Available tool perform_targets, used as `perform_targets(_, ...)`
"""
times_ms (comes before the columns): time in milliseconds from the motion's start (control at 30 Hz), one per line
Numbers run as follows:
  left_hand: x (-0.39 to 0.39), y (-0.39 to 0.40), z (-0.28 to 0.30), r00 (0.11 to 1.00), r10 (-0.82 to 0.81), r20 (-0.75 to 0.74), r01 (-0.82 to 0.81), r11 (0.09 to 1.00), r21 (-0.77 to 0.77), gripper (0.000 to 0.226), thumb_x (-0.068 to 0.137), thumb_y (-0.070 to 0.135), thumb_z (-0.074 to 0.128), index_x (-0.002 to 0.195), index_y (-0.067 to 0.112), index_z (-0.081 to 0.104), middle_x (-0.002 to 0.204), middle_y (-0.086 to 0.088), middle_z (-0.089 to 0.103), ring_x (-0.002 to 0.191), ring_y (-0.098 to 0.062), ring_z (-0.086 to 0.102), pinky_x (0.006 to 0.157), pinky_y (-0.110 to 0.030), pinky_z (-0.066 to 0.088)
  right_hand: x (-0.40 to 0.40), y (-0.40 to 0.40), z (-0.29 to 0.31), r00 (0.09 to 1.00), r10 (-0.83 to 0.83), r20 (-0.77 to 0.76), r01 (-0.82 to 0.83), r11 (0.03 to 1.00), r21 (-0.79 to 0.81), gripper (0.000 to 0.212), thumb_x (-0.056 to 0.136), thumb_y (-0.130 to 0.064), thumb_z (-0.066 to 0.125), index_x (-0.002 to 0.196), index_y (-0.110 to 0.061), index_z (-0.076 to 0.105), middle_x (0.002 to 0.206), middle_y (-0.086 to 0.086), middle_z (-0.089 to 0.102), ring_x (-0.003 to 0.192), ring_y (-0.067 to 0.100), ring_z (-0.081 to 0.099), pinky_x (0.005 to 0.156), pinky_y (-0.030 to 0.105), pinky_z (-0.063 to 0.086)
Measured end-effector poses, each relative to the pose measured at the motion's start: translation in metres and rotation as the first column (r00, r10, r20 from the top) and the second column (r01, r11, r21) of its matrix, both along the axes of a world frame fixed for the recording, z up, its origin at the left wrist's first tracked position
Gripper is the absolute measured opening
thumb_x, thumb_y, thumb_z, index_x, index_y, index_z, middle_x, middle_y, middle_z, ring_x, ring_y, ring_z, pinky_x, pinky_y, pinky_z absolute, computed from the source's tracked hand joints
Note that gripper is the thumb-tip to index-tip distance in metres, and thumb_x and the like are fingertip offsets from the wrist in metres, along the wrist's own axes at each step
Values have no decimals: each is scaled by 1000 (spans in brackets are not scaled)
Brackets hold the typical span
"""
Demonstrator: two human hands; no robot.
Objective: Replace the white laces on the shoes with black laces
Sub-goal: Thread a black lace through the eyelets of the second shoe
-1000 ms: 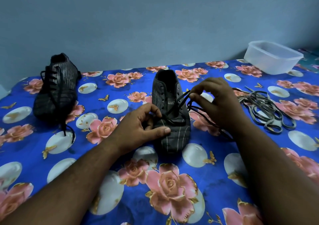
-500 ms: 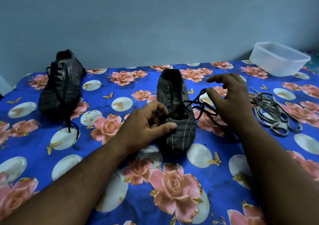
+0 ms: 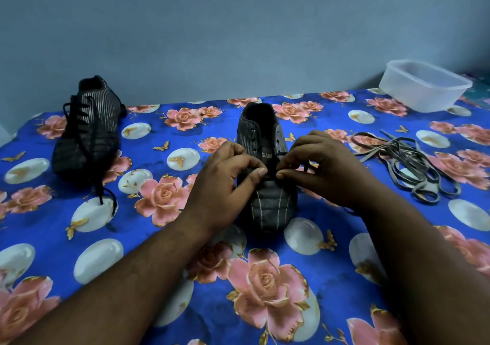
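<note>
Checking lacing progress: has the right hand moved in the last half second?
Yes. The right hand came left, from beside the shoe to over its laces.

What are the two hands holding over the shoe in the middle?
Both the left hand and right hand pinch the black lace low over the middle shoe; which part of the lace cannot be told.

The cloth under my arms is bright blue, printed with pink roses, white ovals and small gold butterflies. The shoe in front of me is dark grey with thin pale stripes that cross into a check at the toe. The other shoe is black and grey, striped too, with a black lace. The loose laces look grey in this light. The plastic box is translucent white, the wall dull blue-grey.
</note>
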State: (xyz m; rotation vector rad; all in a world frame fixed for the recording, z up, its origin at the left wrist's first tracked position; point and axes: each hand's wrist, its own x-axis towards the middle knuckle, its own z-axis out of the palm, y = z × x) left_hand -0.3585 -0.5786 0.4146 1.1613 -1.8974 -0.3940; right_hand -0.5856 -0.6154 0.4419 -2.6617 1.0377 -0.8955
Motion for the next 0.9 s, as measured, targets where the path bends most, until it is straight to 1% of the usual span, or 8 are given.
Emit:
perform_targets(100, 0, -1, 1, 999, -17, -34, 20, 997, 74, 24, 95, 32, 58, 96, 13, 73, 99, 0, 51, 103, -17, 50, 98, -39, 42, 1, 0, -1, 1000, 0, 22, -1, 999, 45, 9, 87, -29, 78, 90, -20, 77, 83, -8, 66, 82, 13, 59, 77, 30, 46)
perform_targets(200, 0, -2, 2, 999, -22, -35, 25, 996, 82, 28, 95, 33, 56, 93, 11, 73, 101, -2, 55, 104, -20, 53, 99, -47, 40, 2, 0, -1, 999, 20, 38, -23, 996, 81, 9, 88, -26, 78, 90, -18, 76, 81, -7, 66, 80, 8, 58, 74, 26, 46)
perform_targets(333, 2, -2, 1, 999, 7, 38, -7, 1000, -2, 21, 95, 35, 61, 97, 19, 75, 100, 1, 55, 105, -19, 53, 96, -48, 41, 1, -1, -2, 998, 18, 62, -24, 994, 109, 11, 87, -30, 76, 88, -19, 74, 78, -7, 64, 78, 8, 58, 71, 31, 47)
perform_targets(467, 7, -4, 0, 999, 28, -17, -28, 999, -26, 15, 89, 38, 70, 95, 26, 78, 98, 1, 55, 105, -17, 54, 96, -46, 43, 0, -3, -5, 998, 4, 65, -12, 993, 119, 9, 87, -30, 79, 87, -23, 74, 77, -7, 63, 78, 12, 57, 69, 35, 47)
perform_targets(567, 11, -6, 1, 998, 55, -25, -56, 998, -41, 14, 84, 38, 75, 92, 28, 79, 98, 1, 55, 102, -18, 56, 94, -45, 44, -1, -4, -7, 997, -1, 75, -8, 992, 125, 9, 87, -31, 79, 86, -24, 74, 75, -9, 63, 76, 12, 57, 69, 31, 46)
perform_targets(767, 14, -6, 0, 993, 62, 97, -54, 995, -89, 17, 90, 34, 67, 97, 23, 78, 105, 1, 55, 106, -22, 56, 95, -52, 43, 0, -3, -7, 996, -13, 94, 0, 990, 141, 10, 88, -32, 77, 84, -24, 72, 76, -13, 63, 79, 7, 57, 70, 19, 42)
perform_targets(833, 13, -5, -1, 995, 53, 90, -47, 996, -77, 19, 92, 34, 64, 101, 23, 76, 108, 4, 53, 110, -19, 54, 98, -52, 42, 2, -1, -7, 995, -15, 103, -3, 985, 171, 10, 89, -27, 77, 85, -21, 71, 74, -14, 60, 78, 6, 56, 69, 15, 39)
perform_targets(900, 9, -3, 0, 998, 25, 49, -24, 999, -34, 26, 93, 43, 62, 108, 27, 74, 111, 8, 51, 113, -15, 51, 102, -47, 40, 4, 0, -6, 994, -14, 104, -7, 980, 200, 9, 91, -23, 76, 86, -19, 70, 74, -13, 58, 77, 6, 55, 68, 14, 38)
